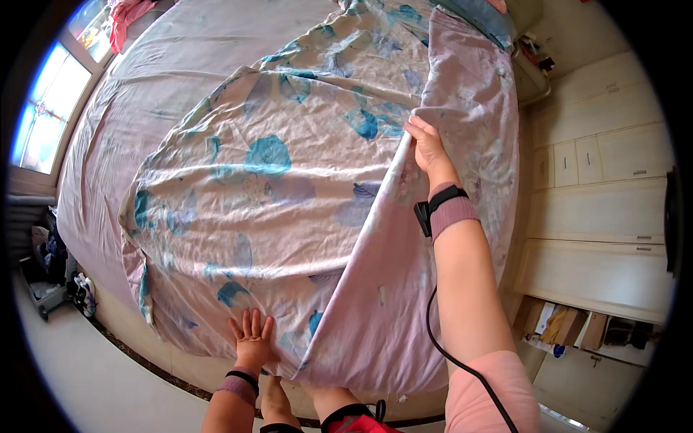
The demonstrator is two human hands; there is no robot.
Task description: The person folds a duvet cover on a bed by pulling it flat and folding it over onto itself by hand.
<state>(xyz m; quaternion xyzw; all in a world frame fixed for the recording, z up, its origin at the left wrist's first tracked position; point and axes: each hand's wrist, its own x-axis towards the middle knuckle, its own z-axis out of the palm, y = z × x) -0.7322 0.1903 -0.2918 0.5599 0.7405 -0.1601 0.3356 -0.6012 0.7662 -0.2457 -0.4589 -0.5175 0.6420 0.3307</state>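
A pink quilt cover (303,216) with teal and lilac leaf prints lies wrinkled over a bed. Its right part is folded over and shows a paler lilac-pink side (390,303). The fold runs slantwise from near my legs up to my right hand (426,142), whose fingers and thumb grip the folded edge. Near the bed's front edge my left hand (252,335) lies on the printed cloth with its fingers spread. Left of the cover, the light mauve bedsheet (157,97) shows. Both wrists wear black straps over pink cuffs.
Pale cabinets and drawers (595,205) line the right side, with an open shelf of items (568,325) below. A blue pillow (482,21) lies at the far right of the bed. At the left are windows (51,108), shoes (84,295) and an open case (46,292). A black cable (460,368) hangs by my right arm.
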